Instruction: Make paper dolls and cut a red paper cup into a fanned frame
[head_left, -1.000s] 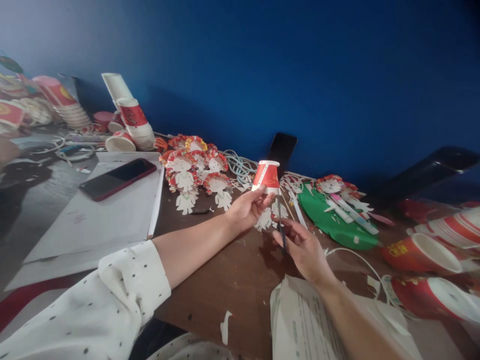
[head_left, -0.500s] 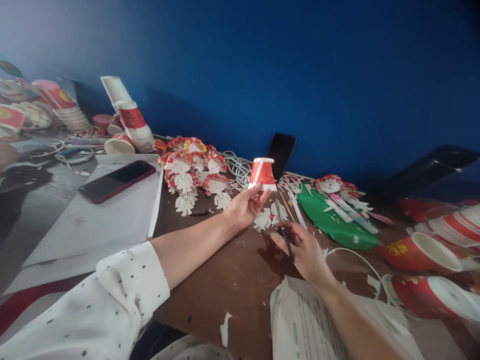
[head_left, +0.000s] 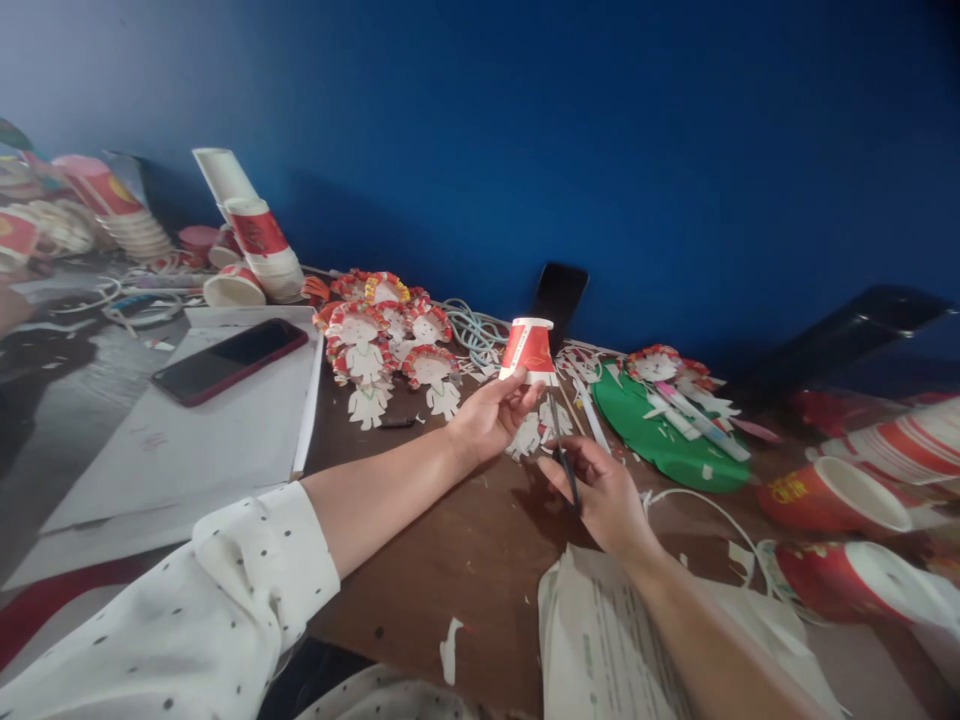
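Pinched by its lower edge, a red and white paper cup (head_left: 528, 346) is held up in my left hand (head_left: 491, 415). My right hand (head_left: 606, 490) grips a pair of scissors (head_left: 565, 470) by its dark handles, the blades pointing up at the cup's lower right edge. Whether the blades touch the cup I cannot tell. Just below the cup lie white paper figure cut-outs (head_left: 541, 432), partly hidden by my hands. Farther left is a pile of paper dolls (head_left: 366, 340) with red frilled hair.
A phone (head_left: 232, 360) lies on a white box lid (head_left: 150, 470) at left; another phone (head_left: 561, 300) leans against the blue wall. Stacked cups (head_left: 262, 250) stand at back left. A green disc (head_left: 652, 440) bears scraps and pens. More cups (head_left: 832, 495) lie at right, papers (head_left: 600, 640) in front.
The view has shifted slightly, so the table's things sit a little farther left. Both hands keep their holds, and the cup has turned slightly.
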